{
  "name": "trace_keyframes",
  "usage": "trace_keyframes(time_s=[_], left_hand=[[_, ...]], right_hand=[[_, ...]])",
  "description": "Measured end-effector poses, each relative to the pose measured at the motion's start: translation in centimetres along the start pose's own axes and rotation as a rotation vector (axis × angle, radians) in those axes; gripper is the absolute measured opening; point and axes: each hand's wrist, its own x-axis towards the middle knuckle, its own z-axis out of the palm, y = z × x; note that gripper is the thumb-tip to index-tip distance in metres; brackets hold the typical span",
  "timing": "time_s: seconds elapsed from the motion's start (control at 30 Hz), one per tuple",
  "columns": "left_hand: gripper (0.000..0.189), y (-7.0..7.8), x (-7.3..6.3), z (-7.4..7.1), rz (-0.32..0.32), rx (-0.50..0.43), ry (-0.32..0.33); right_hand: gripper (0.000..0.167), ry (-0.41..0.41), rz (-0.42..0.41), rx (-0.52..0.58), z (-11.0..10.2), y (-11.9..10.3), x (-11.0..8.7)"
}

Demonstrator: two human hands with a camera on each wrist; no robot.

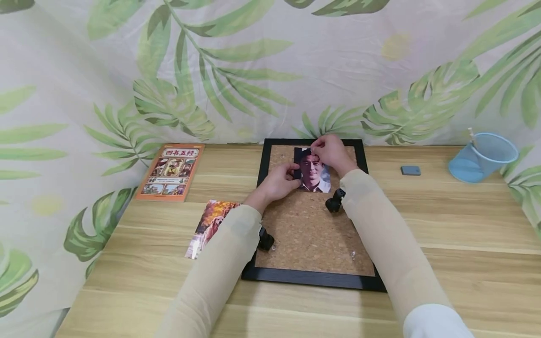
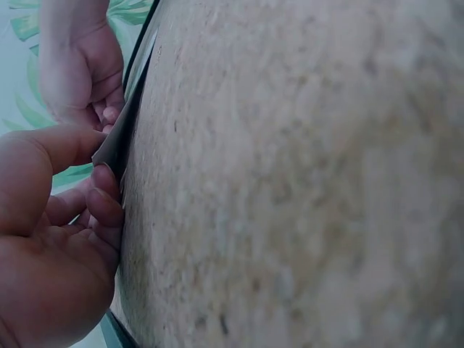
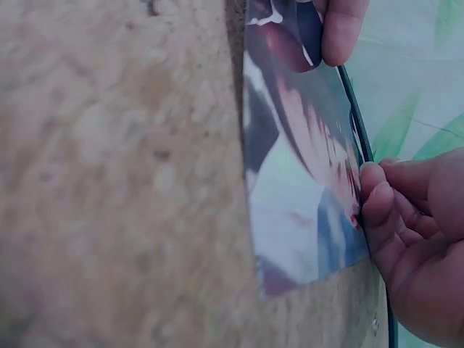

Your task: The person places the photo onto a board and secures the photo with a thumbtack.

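A portrait photo (image 1: 313, 174) lies over the upper part of a black-framed cork board (image 1: 313, 234). My left hand (image 1: 279, 182) pinches its left edge between thumb and fingers; in the left wrist view that edge of the photo (image 2: 119, 148) is lifted off the cork. At the photo's top, my right hand (image 1: 334, 152) brings thumb and fingertips together in a pinch. What looks like a small clear push pin is between them, mostly hidden by the fingertips. The right wrist view shows these fingertips (image 3: 377, 203) right at the photo's glossy face.
Clear push pins stick in the cork, one at the lower right (image 1: 353, 255). A dog photo (image 1: 211, 223) lies left of the board, partly under the left sleeve. Farther left is an orange book (image 1: 171, 172). A blue eraser (image 1: 411, 170) and a blue mesh cup (image 1: 469, 164) stand to the right.
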Motion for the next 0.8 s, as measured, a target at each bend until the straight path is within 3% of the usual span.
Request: trace_keyframes(time_s=[0.57,0.8], left_hand=[[0.053,0.2,-0.1,0.1,0.002,0.02,-0.008],[0.052,0.1,-0.2,0.3,0.01,0.051,0.007]], right_hand=[[0.023,-0.042,0.051,-0.234,-0.1,-2.0,1.6],[0.045,0.013,0.078,-0.263,0.5,-1.9,1.8]])
